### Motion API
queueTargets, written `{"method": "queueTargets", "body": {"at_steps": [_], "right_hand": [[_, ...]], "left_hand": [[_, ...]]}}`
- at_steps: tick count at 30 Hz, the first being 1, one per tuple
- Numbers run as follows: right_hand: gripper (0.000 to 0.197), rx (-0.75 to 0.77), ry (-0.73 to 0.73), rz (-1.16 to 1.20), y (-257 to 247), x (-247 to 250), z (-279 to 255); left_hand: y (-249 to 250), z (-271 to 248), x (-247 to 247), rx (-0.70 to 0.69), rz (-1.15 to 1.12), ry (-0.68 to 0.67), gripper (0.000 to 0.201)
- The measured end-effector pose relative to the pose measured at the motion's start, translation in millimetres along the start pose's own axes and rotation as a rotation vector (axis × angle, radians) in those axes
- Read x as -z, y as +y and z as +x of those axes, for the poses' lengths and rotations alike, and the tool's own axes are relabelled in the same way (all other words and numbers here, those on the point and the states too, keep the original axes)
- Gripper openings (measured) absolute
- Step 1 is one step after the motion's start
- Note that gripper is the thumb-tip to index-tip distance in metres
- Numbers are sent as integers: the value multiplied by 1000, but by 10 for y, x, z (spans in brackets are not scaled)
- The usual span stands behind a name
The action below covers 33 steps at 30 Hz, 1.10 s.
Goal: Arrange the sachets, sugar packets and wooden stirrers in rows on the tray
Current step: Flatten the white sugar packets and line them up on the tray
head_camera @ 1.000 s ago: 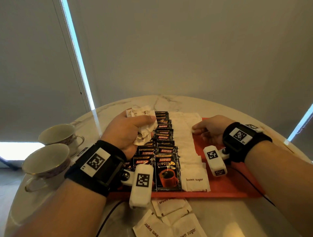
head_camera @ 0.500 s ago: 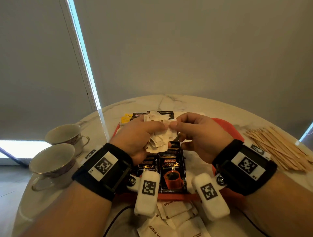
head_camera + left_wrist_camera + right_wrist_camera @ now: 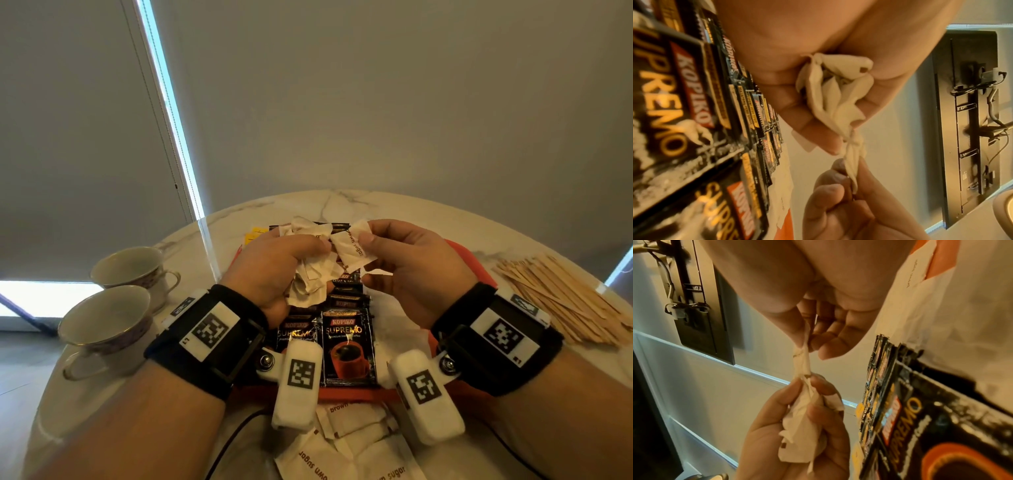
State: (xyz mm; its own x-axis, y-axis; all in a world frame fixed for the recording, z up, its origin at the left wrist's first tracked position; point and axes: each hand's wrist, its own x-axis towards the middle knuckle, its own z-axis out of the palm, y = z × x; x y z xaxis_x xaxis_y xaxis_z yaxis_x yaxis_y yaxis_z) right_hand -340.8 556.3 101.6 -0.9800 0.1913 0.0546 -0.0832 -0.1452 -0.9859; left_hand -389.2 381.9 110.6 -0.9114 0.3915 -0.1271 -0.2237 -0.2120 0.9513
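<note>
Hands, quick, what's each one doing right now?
Left hand: grips a bunch of sugar packets.
Right hand: pinches one brown sugar packet.

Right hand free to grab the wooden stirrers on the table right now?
Probably not yet. The right hand is pinching a brown sugar packet that it draws from the bunch in the left hand. The wooden stirrers lie uncovered on the table to its right, path open once it lets go.

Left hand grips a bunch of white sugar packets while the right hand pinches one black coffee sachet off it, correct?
Not quite: the right hand pinches a white brown-sugar packet, not a coffee sachet. The left hand does grip the bunch of white sugar packets; the head view shows this.
</note>
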Motion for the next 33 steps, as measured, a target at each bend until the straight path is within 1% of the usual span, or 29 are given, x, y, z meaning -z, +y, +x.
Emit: {"method": "queueTargets", "body": {"at_steps": [5, 7, 9, 10, 11, 12, 14, 16, 17, 18, 20, 21, 25, 26, 30, 33], "right_hand": [[20, 16, -56, 1, -21, 23, -4], [21, 44, -82, -30, -16, 17, -16], [22, 80, -109, -81, -13, 8, -34], [22, 102, -108, -113, -11, 3, -43], [22, 125, -93, -132, -14, -3, -50], [22, 143, -66, -125, -17, -3, -50], [26, 139, -40, -69, -36, 14, -44], [35, 78, -72, -67, -47, 36, -43], [37, 44, -83, -88, -43, 42, -43], [32, 21, -80, -101, -34, 42, -43], [13, 6, -46, -91, -22, 36, -33], [9, 4, -26, -85, -18, 33, -25], [12, -35, -13, -103, -26, 39, -8], [12, -39, -18, -117, -28, 47, -11], [8, -30, -25, -179, -28, 61, -19], [5, -19, -14, -203, -37, 79, -8]], "left_hand": [[-25, 36, 15, -70, -2, 47, 23], [-30, 27, 22, -76, -6, -24, 29], [-34, -5, 11, -65, 23, -149, 36], [-38, -20, 5, -63, 47, -198, 35], [-43, -23, 2, -70, 70, -219, 31], [-42, -22, -1, -80, 82, -214, 28], [-41, 2, 10, -111, 88, -164, 30], [-30, 7, 11, -141, 76, -123, 35], [-27, 6, 12, -152, 71, -107, 36], [-29, 10, 14, -159, 62, -93, 37], [-41, 27, 20, -155, 32, -78, 36], [-49, 38, 27, -149, 13, -71, 34], [-54, 57, 22, -159, -8, -48, 9], [-56, 59, 24, -173, -8, -31, 6], [-91, 97, 29, -220, 3, 5, 7], [-83, 101, 34, -192, -30, 17, 7]]}}
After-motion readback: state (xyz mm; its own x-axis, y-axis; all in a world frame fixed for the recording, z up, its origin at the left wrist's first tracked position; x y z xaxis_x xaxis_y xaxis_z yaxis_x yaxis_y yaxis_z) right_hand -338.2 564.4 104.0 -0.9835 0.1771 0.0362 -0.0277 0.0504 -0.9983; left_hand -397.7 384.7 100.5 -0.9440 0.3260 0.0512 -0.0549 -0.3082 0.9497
